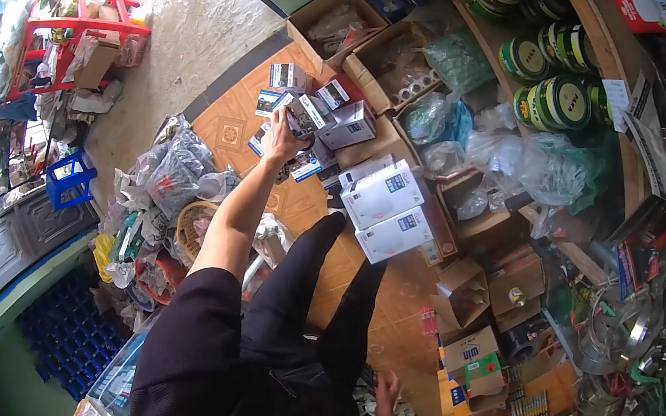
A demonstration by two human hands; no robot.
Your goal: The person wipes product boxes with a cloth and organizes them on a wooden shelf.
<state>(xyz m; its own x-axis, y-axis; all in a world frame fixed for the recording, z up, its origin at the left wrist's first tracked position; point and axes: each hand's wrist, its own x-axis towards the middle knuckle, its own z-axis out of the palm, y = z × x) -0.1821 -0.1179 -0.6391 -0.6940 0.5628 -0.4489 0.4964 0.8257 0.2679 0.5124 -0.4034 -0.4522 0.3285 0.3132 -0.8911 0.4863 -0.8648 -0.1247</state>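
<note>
My left hand point(281, 139) reaches out to a group of small printed boxes on the orange tiled floor point(229, 132). Its fingers lie against a small box point(305, 115) with a dark picture; whether they grip it is hard to tell. Around it are another small box point(283, 76) and a larger grey-white box point(348, 125). Large white boxes point(386, 194) are stacked nearer my legs. Low beside my body is my right hand point(388, 386), its fingers bent and apart, with nothing visible in it.
Open cardboard boxes point(338, 23) and plastic bags point(526, 163) line the right side. Round tins point(567, 102) sit on a wooden shelf. Bagged goods point(177, 169) and a wicker basket point(192, 231) are at the left, with a blue stool point(69, 180) and a red rack point(78, 23) beyond.
</note>
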